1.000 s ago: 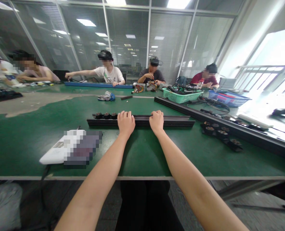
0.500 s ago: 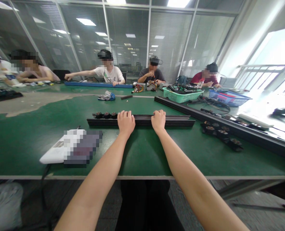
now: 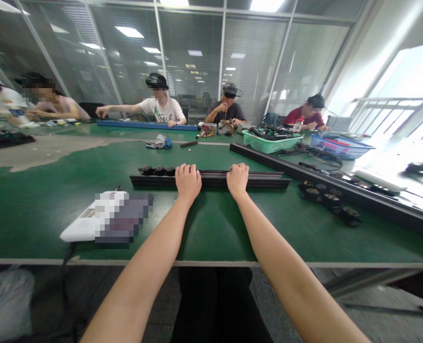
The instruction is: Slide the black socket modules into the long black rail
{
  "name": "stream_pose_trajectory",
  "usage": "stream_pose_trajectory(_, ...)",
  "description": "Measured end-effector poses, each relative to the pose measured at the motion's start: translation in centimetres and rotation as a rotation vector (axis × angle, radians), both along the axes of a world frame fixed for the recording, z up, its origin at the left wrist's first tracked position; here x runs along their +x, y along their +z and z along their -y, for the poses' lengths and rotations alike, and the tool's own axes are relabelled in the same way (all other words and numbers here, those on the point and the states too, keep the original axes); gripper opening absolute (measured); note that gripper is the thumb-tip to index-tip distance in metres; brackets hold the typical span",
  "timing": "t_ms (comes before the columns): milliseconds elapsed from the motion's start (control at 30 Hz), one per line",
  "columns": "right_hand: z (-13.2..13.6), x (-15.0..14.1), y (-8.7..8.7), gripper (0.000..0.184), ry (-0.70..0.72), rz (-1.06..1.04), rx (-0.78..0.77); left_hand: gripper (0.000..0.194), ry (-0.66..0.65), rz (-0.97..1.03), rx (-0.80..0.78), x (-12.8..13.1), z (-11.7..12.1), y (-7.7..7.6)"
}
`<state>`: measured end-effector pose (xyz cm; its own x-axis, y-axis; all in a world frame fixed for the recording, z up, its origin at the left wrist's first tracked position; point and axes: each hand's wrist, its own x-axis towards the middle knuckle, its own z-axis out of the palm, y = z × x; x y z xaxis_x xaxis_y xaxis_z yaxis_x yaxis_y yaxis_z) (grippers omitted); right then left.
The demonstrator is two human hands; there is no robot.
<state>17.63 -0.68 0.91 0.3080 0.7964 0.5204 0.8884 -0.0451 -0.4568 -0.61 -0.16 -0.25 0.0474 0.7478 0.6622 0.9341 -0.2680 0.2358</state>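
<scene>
Clasping a crosswise black rail (image 3: 214,181), left hand (image 3: 188,181) and right hand (image 3: 237,180) are both curled

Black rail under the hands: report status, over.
Left hand and right hand curled over black rail. Three round parts showing near its left end. Longer rail lies to the right.

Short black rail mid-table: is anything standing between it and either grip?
Nothing visible does: the left grip and right grip both rest on the short black rail. The round black parts stand along its far side, left of the left grip, so not between. The grips' undersides are hidden.
</scene>
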Motion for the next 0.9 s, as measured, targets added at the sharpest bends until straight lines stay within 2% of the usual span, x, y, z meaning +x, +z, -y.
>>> stream_pose_trajectory(900,0.0,1.2,0.1,0.033,-0.058,-0.008,0.002,0.045,-0.007,0.019,-0.013,0.1,0.3,0.2)
